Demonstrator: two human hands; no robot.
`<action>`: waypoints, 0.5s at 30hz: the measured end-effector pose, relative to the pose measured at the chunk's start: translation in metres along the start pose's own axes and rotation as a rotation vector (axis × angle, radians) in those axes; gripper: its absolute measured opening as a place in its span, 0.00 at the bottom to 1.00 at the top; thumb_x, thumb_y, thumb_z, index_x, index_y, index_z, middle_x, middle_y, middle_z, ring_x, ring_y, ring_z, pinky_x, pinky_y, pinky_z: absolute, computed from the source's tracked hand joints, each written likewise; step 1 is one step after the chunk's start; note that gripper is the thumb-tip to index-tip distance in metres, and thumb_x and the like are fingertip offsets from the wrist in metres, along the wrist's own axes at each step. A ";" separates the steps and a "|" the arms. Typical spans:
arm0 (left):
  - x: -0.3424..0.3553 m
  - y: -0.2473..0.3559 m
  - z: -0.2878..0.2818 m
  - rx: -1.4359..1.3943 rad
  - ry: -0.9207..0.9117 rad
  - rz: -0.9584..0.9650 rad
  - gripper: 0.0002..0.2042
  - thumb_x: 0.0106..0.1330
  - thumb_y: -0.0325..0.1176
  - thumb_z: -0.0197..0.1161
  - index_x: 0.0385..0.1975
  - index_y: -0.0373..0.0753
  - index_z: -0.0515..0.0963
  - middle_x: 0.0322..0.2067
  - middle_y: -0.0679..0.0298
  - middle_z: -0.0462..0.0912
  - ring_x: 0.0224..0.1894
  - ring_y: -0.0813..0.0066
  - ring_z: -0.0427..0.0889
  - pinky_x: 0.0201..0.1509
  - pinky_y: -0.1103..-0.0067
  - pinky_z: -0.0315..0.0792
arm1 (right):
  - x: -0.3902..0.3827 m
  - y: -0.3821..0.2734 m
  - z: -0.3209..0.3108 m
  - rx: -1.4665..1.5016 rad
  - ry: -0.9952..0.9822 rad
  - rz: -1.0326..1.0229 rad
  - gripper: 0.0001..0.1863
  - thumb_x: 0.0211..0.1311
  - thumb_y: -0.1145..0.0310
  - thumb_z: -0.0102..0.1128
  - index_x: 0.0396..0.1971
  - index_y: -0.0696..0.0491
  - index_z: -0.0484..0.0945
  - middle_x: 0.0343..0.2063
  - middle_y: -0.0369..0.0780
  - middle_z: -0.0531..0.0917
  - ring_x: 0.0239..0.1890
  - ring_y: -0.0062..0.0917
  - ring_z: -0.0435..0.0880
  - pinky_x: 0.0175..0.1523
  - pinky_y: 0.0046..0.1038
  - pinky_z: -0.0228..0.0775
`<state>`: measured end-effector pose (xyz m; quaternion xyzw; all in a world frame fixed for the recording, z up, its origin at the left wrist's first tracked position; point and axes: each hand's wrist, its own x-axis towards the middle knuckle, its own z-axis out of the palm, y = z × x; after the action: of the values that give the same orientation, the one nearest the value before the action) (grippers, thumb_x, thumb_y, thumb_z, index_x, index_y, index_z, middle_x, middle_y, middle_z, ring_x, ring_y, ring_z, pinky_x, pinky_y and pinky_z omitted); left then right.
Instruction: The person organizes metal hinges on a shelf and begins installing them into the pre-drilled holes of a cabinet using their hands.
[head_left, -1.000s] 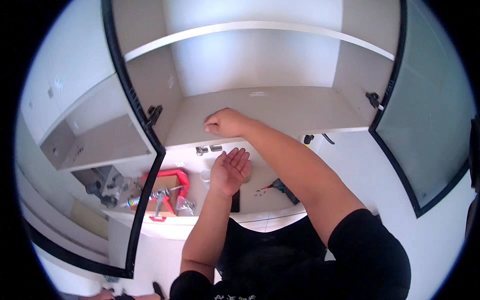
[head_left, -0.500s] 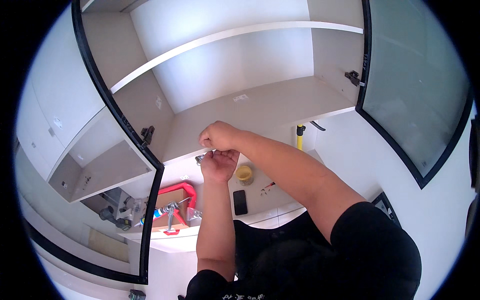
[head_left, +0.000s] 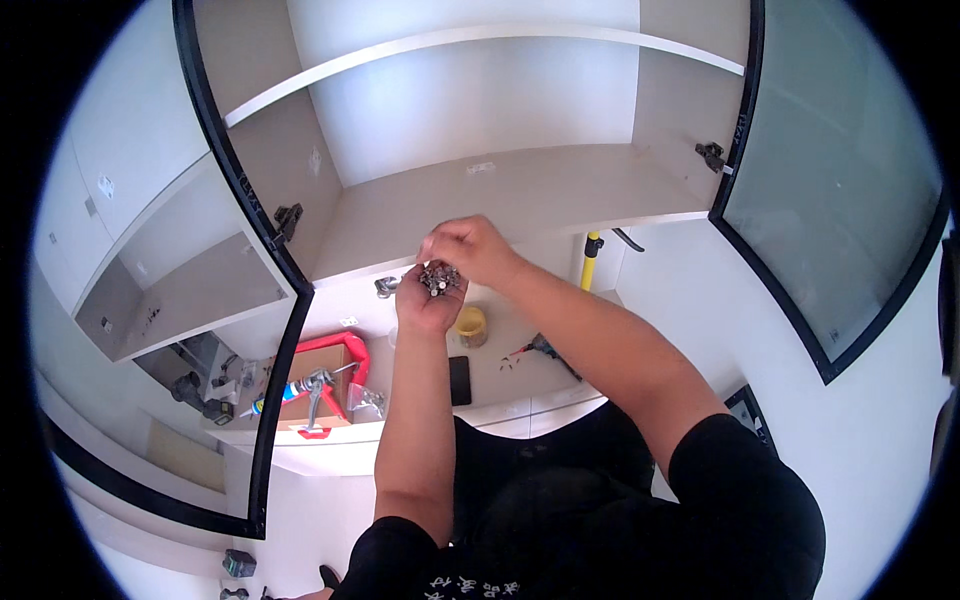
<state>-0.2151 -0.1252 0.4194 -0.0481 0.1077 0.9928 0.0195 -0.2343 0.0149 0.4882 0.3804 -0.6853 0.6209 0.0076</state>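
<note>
My left hand point(head_left: 428, 312) is palm up and cupped around a heap of small metal fittings point(head_left: 438, 279), silvery and dark, too small to name exactly. My right hand point(head_left: 472, 248) is just above the heap, its fingers bent together at the edge of the pile; whatever they pinch is hidden. Both hands are in front of the front edge of the wall cabinet's bottom panel point(head_left: 540, 205). Next to the left hand, a metal bracket or hinge point(head_left: 387, 287) shows under that edge.
Two black-framed glass doors, left point(head_left: 291, 400) and right point(head_left: 790, 335), stand open, with hinges point(head_left: 288, 222). Below, the counter point(head_left: 490, 390) carries a yellow tub point(head_left: 472, 325), a phone point(head_left: 459, 380), a caulking gun point(head_left: 318, 380), a red frame-shaped tool point(head_left: 357, 360) and a drill-like tool point(head_left: 545, 348). A yellow pole point(head_left: 589, 265) stands behind.
My right hand has lifted slightly away from the cabinet edge, and my left hand has come up beneath it, bringing the heap of fittings into sight. The view has shifted a little.
</note>
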 end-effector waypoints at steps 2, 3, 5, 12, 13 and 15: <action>-0.005 -0.008 0.009 -0.016 0.100 0.021 0.19 0.85 0.37 0.36 0.55 0.32 0.73 0.50 0.51 0.83 0.56 0.51 0.84 0.67 0.52 0.80 | -0.002 -0.003 -0.015 0.117 0.070 0.022 0.15 0.75 0.65 0.61 0.33 0.60 0.89 0.34 0.39 0.91 0.41 0.21 0.87 0.53 0.31 0.80; -0.006 -0.008 0.010 -0.062 0.050 0.009 0.20 0.85 0.37 0.35 0.55 0.31 0.73 0.50 0.50 0.83 0.56 0.50 0.84 0.68 0.52 0.80 | -0.002 -0.003 -0.021 0.149 0.081 -0.059 0.17 0.77 0.64 0.60 0.33 0.60 0.89 0.34 0.40 0.91 0.42 0.23 0.87 0.56 0.31 0.79; -0.005 -0.009 0.010 -0.136 0.009 -0.002 0.21 0.85 0.37 0.34 0.56 0.28 0.72 0.54 0.48 0.82 0.60 0.47 0.82 0.71 0.50 0.77 | -0.005 -0.004 -0.036 0.066 0.152 -0.068 0.17 0.78 0.64 0.59 0.34 0.61 0.89 0.35 0.41 0.91 0.42 0.24 0.87 0.56 0.30 0.79; -0.006 0.008 -0.044 -0.336 0.026 0.025 0.21 0.86 0.38 0.39 0.53 0.25 0.75 0.53 0.45 0.85 0.60 0.47 0.84 0.69 0.54 0.81 | -0.071 0.019 -0.070 0.062 0.264 -0.077 0.16 0.79 0.65 0.59 0.36 0.62 0.87 0.34 0.40 0.89 0.39 0.23 0.86 0.51 0.29 0.79; -0.008 0.013 -0.062 -0.347 -0.001 0.014 0.21 0.85 0.38 0.39 0.52 0.25 0.76 0.51 0.47 0.86 0.59 0.48 0.85 0.68 0.55 0.82 | -0.094 0.036 -0.071 0.089 0.276 -0.012 0.16 0.79 0.65 0.59 0.36 0.62 0.86 0.34 0.40 0.89 0.38 0.23 0.85 0.50 0.30 0.79; -0.018 0.017 -0.085 -0.316 0.079 0.027 0.21 0.85 0.38 0.39 0.49 0.27 0.78 0.49 0.50 0.87 0.58 0.51 0.85 0.67 0.55 0.83 | -0.130 0.064 -0.069 0.148 0.293 0.102 0.15 0.79 0.65 0.59 0.36 0.62 0.86 0.34 0.39 0.89 0.38 0.23 0.85 0.48 0.30 0.79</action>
<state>-0.1905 -0.1605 0.3419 -0.0883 -0.0483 0.9949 -0.0058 -0.2075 0.1368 0.3875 0.2499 -0.6479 0.7180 0.0479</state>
